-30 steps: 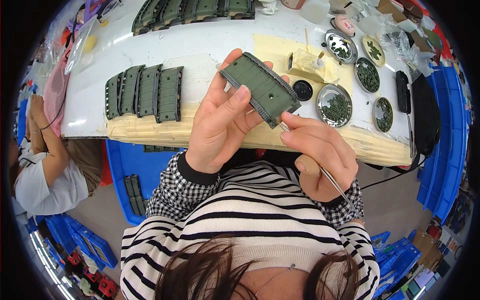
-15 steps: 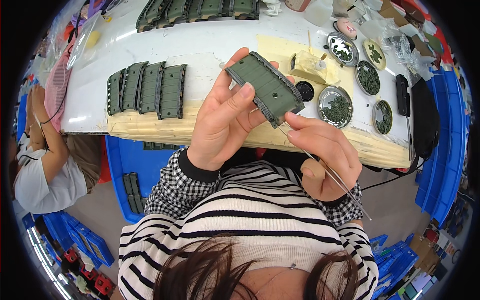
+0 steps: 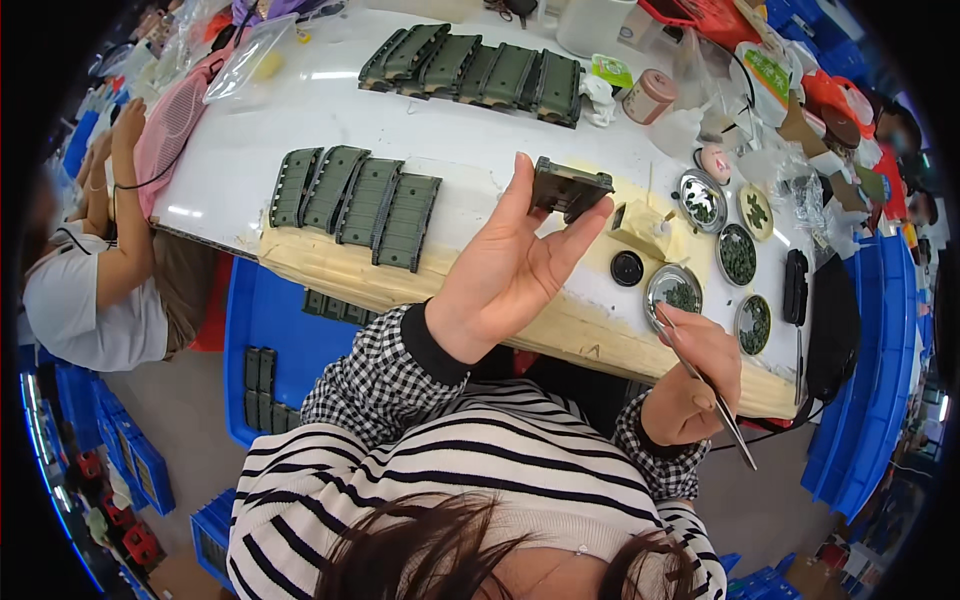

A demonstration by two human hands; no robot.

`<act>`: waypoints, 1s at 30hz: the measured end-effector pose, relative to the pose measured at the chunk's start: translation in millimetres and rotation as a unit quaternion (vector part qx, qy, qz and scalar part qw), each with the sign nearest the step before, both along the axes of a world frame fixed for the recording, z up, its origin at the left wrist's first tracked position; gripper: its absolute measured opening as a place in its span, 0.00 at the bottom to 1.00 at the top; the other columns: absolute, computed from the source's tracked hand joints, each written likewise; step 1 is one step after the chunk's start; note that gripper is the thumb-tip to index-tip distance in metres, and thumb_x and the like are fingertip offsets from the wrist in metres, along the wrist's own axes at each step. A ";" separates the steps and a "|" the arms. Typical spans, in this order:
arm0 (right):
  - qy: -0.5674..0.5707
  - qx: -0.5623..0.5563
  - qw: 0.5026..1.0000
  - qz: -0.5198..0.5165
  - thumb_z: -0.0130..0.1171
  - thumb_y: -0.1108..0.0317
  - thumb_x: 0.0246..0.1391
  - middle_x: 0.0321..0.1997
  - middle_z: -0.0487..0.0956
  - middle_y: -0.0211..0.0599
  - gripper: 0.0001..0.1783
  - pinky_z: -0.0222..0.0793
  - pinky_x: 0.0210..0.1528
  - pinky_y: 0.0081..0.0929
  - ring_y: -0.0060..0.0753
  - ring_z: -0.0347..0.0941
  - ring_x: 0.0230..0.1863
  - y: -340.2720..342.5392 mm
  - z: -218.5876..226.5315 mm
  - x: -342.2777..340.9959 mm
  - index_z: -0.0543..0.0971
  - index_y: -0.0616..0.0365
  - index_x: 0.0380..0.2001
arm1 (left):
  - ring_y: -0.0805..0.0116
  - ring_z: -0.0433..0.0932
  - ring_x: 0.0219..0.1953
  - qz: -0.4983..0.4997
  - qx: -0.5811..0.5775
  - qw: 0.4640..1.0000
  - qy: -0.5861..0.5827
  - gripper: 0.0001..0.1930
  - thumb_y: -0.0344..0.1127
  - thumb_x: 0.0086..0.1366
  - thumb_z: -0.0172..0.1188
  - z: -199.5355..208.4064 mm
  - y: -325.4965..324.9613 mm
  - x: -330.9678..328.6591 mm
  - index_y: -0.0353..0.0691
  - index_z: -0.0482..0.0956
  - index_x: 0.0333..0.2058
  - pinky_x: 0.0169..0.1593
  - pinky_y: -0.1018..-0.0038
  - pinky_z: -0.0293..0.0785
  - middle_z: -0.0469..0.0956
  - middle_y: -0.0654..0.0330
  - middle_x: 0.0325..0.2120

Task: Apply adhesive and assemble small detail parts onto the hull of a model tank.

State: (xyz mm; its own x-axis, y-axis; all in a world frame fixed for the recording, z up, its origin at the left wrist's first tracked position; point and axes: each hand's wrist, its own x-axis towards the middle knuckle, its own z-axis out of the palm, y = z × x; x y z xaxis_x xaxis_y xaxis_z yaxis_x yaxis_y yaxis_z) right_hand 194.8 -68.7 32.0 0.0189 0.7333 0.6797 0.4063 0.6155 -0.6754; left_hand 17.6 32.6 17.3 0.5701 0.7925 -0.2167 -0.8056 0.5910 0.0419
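Note:
My left hand (image 3: 510, 275) is raised above the table's front part, thumb and fingers closed around a green plastic model piece (image 3: 572, 190). The piece is tipped so that its end and darker side show. Metal tweezers (image 3: 738, 437) are pinched in my right hand (image 3: 700, 375), their tips at the near side of a round metal dish (image 3: 651, 288) of small green parts. Whether the tips hold a part is too small to tell. Left of my hands lies a row of similar green pieces (image 3: 365, 205) with ridged dark edges.
More green pieces (image 3: 470, 75) lie farther back. A yellowish block (image 3: 640, 230), a black round lid (image 3: 627, 268) and other dishes of parts (image 3: 737, 256) stand at right, near a black tool (image 3: 795, 287). Below the table edge is a blue bin (image 3: 240, 350). Another person (image 3: 95, 300) sits at left.
My right hand has drawn the tweezers away from the green piece, over to the metal dish. My left hand has tilted the piece, so its top no longer faces me. The view has shifted.

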 end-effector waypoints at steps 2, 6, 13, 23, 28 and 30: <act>-0.026 -0.002 1.000 0.001 0.51 0.54 0.63 0.37 0.79 0.47 0.20 0.74 0.43 0.32 0.45 0.78 0.42 0.6 3.3 -1.2 0.76 0.62 0.40 | 0.59 0.74 0.52 0.010 0.015 1.000 0.005 0.28 0.50 0.65 0.55 1.0 0.7 -0.4 0.30 0.59 0.50 0.57 0.71 0.75 0.70 0.51 0.47; -0.031 0.010 0.999 -0.010 0.50 0.56 0.63 0.37 0.79 0.47 0.18 0.74 0.42 0.32 0.45 0.79 0.40 1.8 -0.7 -1.2 0.76 0.62 0.39 | 0.59 0.74 0.52 0.001 -0.002 1.000 -0.005 0.28 0.50 0.66 0.54 -4.4 2.4 0.1 0.30 0.59 0.51 0.58 0.70 0.75 0.71 0.52 0.47; -0.032 0.011 0.999 -0.015 0.49 0.56 0.64 0.36 0.79 0.48 0.18 0.75 0.41 0.32 0.46 0.79 0.39 0.2 -1.1 -3.2 0.76 0.63 0.39 | 0.60 0.73 0.53 0.001 0.002 1.000 -0.009 0.29 0.50 0.66 0.54 -3.3 -1.0 0.3 0.29 0.60 0.51 0.58 0.71 0.74 0.71 0.53 0.47; 0.040 -0.047 0.996 -0.067 0.58 0.68 0.57 0.42 0.77 0.50 0.14 0.70 0.49 0.33 0.44 0.76 0.46 6.0 -10.4 -8.1 0.69 0.63 0.43 | 0.63 0.72 0.54 -0.008 0.082 0.996 0.043 0.20 0.41 0.68 0.54 0.3 -20.9 2.3 0.38 0.63 0.52 0.59 0.69 0.72 0.70 0.54 0.48; 0.106 -0.067 0.991 -0.035 0.74 0.71 0.39 0.48 0.72 0.51 0.31 0.65 0.58 0.36 0.40 0.73 0.49 14.0 -16.3 -16.5 0.60 0.56 0.38 | 0.64 0.70 0.55 -0.057 0.145 0.982 0.110 0.32 0.30 0.66 0.56 -6.1 -50.3 9.0 0.51 0.50 0.64 0.57 0.66 0.71 0.67 0.55 0.53; 0.175 -0.069 0.982 0.005 0.75 0.69 0.40 0.49 0.71 0.51 0.31 0.65 0.58 0.37 0.39 0.72 0.49 11.4 -12.7 -13.8 0.61 0.56 0.38 | 0.63 0.68 0.57 -0.092 0.173 0.978 0.067 0.35 0.33 0.66 0.57 -5.1 -49.5 8.6 0.50 0.47 0.65 0.58 0.63 0.70 0.65 0.54 0.55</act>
State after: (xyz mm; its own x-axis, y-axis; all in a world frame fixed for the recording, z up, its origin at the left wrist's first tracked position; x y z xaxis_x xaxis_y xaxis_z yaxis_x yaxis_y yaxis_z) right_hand 181.1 -57.3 19.3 0.2263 0.8189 0.5275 0.1294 0.5115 -0.8495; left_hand 26.2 -16.9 12.1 0.6953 0.7178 -0.0366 -0.6599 0.6577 0.3632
